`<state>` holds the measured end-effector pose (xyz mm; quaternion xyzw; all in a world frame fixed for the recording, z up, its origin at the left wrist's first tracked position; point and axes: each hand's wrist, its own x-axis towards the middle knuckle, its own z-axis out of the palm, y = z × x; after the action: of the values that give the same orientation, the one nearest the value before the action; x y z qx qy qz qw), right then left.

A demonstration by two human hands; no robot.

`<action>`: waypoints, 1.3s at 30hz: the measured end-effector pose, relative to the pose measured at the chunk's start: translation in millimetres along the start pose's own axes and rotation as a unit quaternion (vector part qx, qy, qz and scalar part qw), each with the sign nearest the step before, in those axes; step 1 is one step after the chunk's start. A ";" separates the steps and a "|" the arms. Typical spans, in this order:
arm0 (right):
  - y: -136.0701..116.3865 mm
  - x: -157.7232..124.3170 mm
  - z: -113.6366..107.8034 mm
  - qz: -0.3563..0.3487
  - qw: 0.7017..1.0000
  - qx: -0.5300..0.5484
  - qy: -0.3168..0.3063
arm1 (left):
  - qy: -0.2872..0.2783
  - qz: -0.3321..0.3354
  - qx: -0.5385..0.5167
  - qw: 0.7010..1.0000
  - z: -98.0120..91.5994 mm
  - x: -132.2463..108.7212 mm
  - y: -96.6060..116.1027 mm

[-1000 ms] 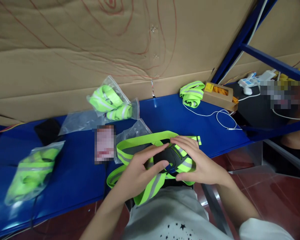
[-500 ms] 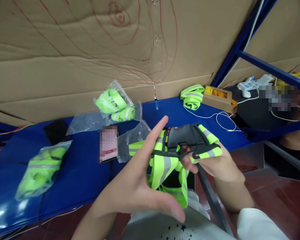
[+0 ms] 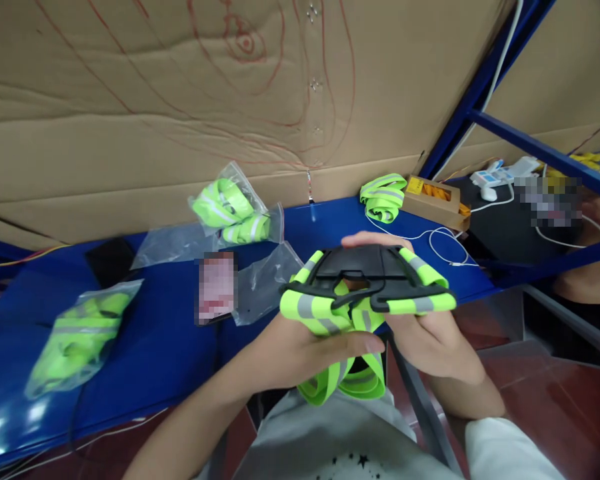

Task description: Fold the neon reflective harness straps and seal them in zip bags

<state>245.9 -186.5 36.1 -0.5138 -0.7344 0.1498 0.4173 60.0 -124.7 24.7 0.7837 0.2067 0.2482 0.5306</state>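
A neon-yellow reflective strap [image 3: 325,320] with grey stripes is threaded through a black plastic buckle [image 3: 363,267], held up in front of my body. My left hand [image 3: 310,350] is closed around the strap beneath the buckle's left end, its thumb lying across the bands. My right hand [image 3: 420,333] grips the strap and buckle from behind on the right; most of its fingers are hidden. Loops of the strap hang below both hands over my light shirt. The two buckle halves appear joined.
On the blue table [image 3: 180,347] lie a bagged strap [image 3: 87,333], more bagged straps [image 3: 227,207], an opened clear bag [image 3: 265,287], a phone [image 3: 217,287] and a coiled strap [image 3: 384,197]. A cardboard box [image 3: 437,203] and white cable [image 3: 447,247] sit right. Another person's arm shows far right.
My left hand, spread wide beside the buckle before, has closed on the strap below it. The buckle has turned to lie more level, its left strap end now facing me.
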 end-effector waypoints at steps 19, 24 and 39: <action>64.3 47.4 10.5 0.150 0.978 0.096 -0.108 | -0.155 -0.183 -0.223 0.945 -21.1 34.0 -63.5; 65.5 67.8 15.8 0.157 0.979 0.122 -0.041 | -0.152 -0.197 -0.257 0.934 -39.1 42.0 -73.2; 14.3 108.8 13.8 -0.047 0.977 -0.167 -0.128 | 0.052 -0.043 -0.106 0.992 -78.6 36.9 -37.3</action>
<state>230.8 -81.7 68.3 -0.5179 -0.8196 0.0702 0.2347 39.1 -32.7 20.8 0.6994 0.2399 0.2861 0.6095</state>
